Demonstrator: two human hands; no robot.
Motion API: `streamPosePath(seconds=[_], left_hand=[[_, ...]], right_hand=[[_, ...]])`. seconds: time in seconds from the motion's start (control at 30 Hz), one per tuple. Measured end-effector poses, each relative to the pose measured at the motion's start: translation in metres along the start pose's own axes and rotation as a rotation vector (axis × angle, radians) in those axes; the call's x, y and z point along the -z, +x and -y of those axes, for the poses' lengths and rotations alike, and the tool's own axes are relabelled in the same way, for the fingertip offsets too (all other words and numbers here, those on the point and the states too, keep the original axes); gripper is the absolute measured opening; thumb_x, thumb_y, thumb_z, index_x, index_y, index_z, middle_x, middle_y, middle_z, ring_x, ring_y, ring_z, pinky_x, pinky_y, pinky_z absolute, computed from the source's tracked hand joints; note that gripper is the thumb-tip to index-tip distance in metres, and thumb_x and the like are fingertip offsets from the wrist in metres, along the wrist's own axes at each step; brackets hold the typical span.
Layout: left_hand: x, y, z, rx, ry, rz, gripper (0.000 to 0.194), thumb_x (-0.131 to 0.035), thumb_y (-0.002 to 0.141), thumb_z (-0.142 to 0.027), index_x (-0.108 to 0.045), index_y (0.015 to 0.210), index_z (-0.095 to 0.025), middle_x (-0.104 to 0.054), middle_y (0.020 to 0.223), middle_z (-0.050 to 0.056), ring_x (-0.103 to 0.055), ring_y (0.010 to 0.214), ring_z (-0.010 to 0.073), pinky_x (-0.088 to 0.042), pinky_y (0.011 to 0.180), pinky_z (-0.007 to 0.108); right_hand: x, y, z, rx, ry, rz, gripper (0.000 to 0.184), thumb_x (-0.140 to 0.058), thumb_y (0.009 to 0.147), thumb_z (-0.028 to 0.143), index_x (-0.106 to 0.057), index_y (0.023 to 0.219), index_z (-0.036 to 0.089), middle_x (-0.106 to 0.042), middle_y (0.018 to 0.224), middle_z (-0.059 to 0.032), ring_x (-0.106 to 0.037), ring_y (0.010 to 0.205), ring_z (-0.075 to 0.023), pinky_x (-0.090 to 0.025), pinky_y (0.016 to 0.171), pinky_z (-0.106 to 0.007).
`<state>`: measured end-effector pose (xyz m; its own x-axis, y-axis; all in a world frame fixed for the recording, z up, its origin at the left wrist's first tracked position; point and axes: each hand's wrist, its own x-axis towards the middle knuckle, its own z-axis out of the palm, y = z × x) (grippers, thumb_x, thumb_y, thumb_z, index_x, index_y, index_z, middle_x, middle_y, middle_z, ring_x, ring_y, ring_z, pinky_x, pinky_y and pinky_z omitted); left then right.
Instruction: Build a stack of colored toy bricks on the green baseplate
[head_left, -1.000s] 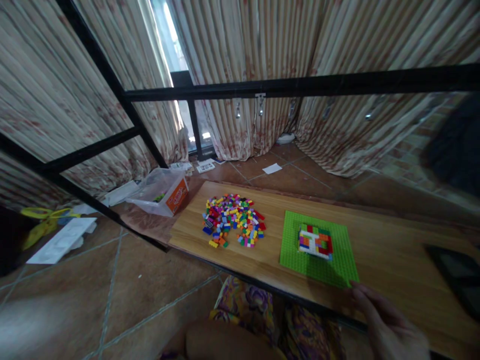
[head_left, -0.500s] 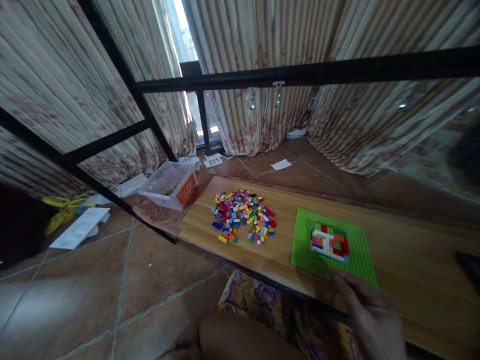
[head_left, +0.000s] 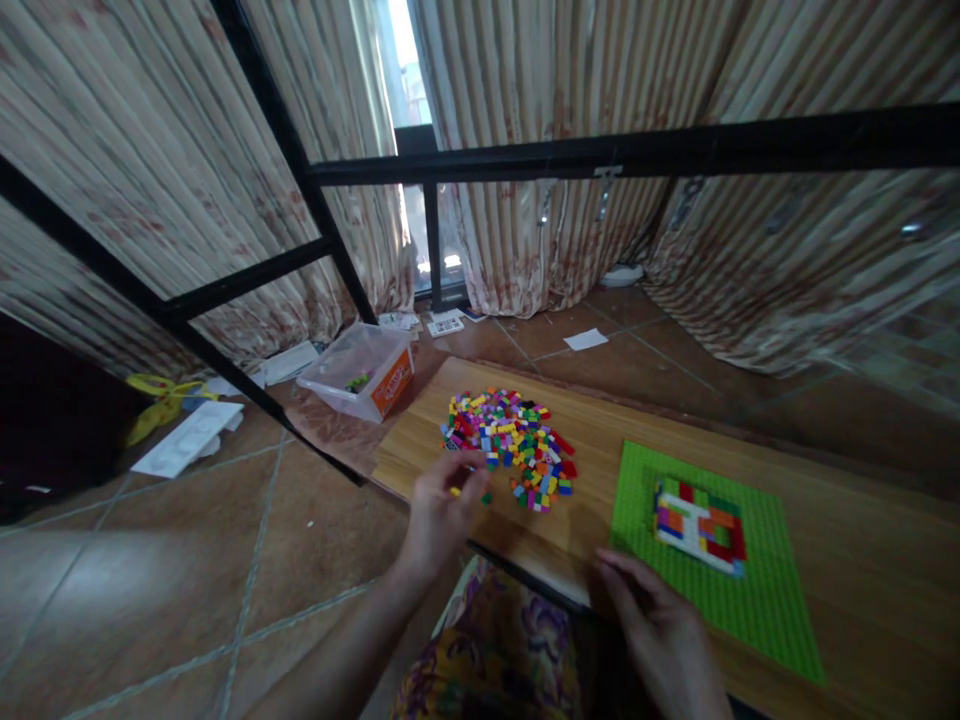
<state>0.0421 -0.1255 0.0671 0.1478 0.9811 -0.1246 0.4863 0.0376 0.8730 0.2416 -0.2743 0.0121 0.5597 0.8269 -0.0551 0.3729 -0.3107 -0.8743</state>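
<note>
A pile of small coloured bricks (head_left: 517, 450) lies on the wooden board (head_left: 840, 500). My left hand (head_left: 439, 512) reaches in from below to the pile's near-left edge, its fingers curled down in a pinch among loose bricks; what they hold is hidden. To the right lies a green baseplate (head_left: 757, 600) with a flat block of white, red, orange and blue bricks (head_left: 699, 512) built on it. My right hand (head_left: 660, 630) rests at the board's front edge beside the baseplate's near-left corner, fingers stretched forward, nothing in them.
A clear plastic box with an orange label (head_left: 364, 370) stands on the tiled floor left of the board. A black metal frame (head_left: 600, 155) crosses above. Curtains hang behind. Papers and a yellow object (head_left: 161, 395) lie on the floor at left. Patterned cloth (head_left: 495, 640) covers my lap.
My left hand has come into view and reached the brick pile. My right hand has slid left from the baseplate's front-right corner to its near-left corner. The view has shifted left.
</note>
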Motion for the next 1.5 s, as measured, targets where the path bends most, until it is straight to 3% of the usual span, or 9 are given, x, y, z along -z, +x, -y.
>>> streamPosePath(seconds=[0.1, 0.17, 0.27, 0.43, 0.73, 1.07, 1.23, 1.37, 1.5], left_hand=[[0.018, 0.032, 0.029, -0.11, 0.148, -0.172, 0.026, -0.058, 0.082, -0.025, -0.065, 0.107, -0.02, -0.068, 0.097, 0.005, -0.064, 0.085, 0.0187, -0.053, 0.078, 0.032], [0.023, 0.047, 0.045, -0.172, 0.293, -0.171, 0.028, -0.058, 0.079, -0.021, -0.063, 0.107, -0.02, -0.067, 0.101, 0.005, -0.064, 0.087, 0.0181, -0.052, 0.081, 0.031], [0.019, 0.057, 0.055, -0.175, 0.419, -0.159, 0.032, -0.062, 0.079, -0.028, -0.06, 0.11, -0.019, -0.067, 0.103, 0.007, -0.064, 0.096, 0.021, -0.051, 0.085, 0.033], [0.013, 0.06, 0.054, -0.198, 0.483, -0.153, 0.034, -0.06, 0.081, -0.034, -0.059, 0.112, -0.019, -0.068, 0.106, 0.007, -0.063, 0.101, 0.0226, -0.05, 0.088, 0.034], [0.017, 0.063, 0.055, -0.314, 0.62, -0.111, 0.029, -0.053, 0.083, -0.032, -0.062, 0.109, -0.021, -0.068, 0.1, 0.007, -0.062, 0.1, 0.0249, -0.049, 0.087, 0.036], [0.019, 0.065, 0.062, -0.394, 0.568, -0.144, 0.029, -0.048, 0.087, -0.039, -0.066, 0.1, -0.021, -0.068, 0.097, 0.006, -0.065, 0.092, 0.0232, -0.051, 0.079, 0.033], [0.021, 0.055, 0.053, -0.397, 0.418, -0.18, 0.028, -0.051, 0.086, -0.043, -0.065, 0.096, -0.021, -0.069, 0.098, 0.005, -0.066, 0.081, 0.0195, -0.052, 0.074, 0.031], [-0.009, 0.026, 0.028, -0.434, 0.222, -0.087, 0.027, -0.057, 0.084, -0.042, -0.062, 0.101, -0.021, -0.07, 0.093, 0.004, -0.067, 0.082, 0.0191, -0.054, 0.076, 0.032], [-0.07, -0.01, -0.011, -0.648, 0.051, 0.26, 0.012, -0.055, 0.088, -0.027, -0.061, 0.098, -0.023, -0.07, 0.098, 0.003, -0.066, 0.091, 0.0159, -0.054, 0.084, 0.029]], right_hand=[[0.001, 0.0, -0.005, -0.078, 0.033, 0.033, 0.038, -0.06, 0.079, 0.054, -0.076, 0.098, 0.026, -0.074, 0.107, -0.0065, -0.067, 0.104, -0.0273, -0.052, 0.095, -0.042], [-0.001, 0.001, -0.003, -0.074, 0.044, 0.057, 0.038, -0.06, 0.08, 0.054, -0.076, 0.099, 0.026, -0.074, 0.109, -0.0069, -0.066, 0.107, -0.0287, -0.049, 0.097, -0.044], [-0.004, 0.001, 0.003, -0.043, 0.06, 0.076, 0.036, -0.058, 0.083, 0.053, -0.075, 0.101, 0.026, -0.073, 0.109, -0.0067, -0.066, 0.106, -0.028, -0.049, 0.097, -0.043], [-0.004, -0.002, 0.007, -0.029, 0.083, 0.08, 0.033, -0.056, 0.085, 0.051, -0.074, 0.1, 0.027, -0.073, 0.105, -0.0058, -0.066, 0.102, -0.0263, -0.051, 0.091, -0.039], [0.001, -0.006, 0.01, 0.0, 0.117, 0.056, 0.032, -0.053, 0.088, 0.046, -0.074, 0.099, 0.025, -0.073, 0.1, -0.0064, -0.067, 0.096, -0.0245, -0.051, 0.087, -0.036], [0.005, -0.008, 0.003, -0.014, 0.144, 0.046, 0.03, -0.053, 0.088, 0.044, -0.074, 0.099, 0.024, -0.073, 0.1, -0.0064, -0.066, 0.095, -0.0241, -0.05, 0.088, -0.037], [0.011, -0.01, 0.004, -0.02, 0.152, 0.015, 0.03, -0.055, 0.088, 0.044, -0.074, 0.098, 0.024, -0.073, 0.099, -0.0067, -0.067, 0.094, -0.0243, -0.05, 0.088, -0.038], [0.015, -0.012, 0.006, -0.024, 0.197, -0.043, 0.032, -0.056, 0.087, 0.047, -0.074, 0.1, 0.023, -0.074, 0.101, -0.0079, -0.067, 0.095, -0.0243, -0.051, 0.088, -0.037], [0.027, -0.01, 0.011, -0.025, 0.24, -0.143, 0.039, -0.059, 0.085, 0.05, -0.072, 0.108, 0.021, -0.073, 0.105, -0.0106, -0.068, 0.096, -0.025, -0.053, 0.087, -0.037]])
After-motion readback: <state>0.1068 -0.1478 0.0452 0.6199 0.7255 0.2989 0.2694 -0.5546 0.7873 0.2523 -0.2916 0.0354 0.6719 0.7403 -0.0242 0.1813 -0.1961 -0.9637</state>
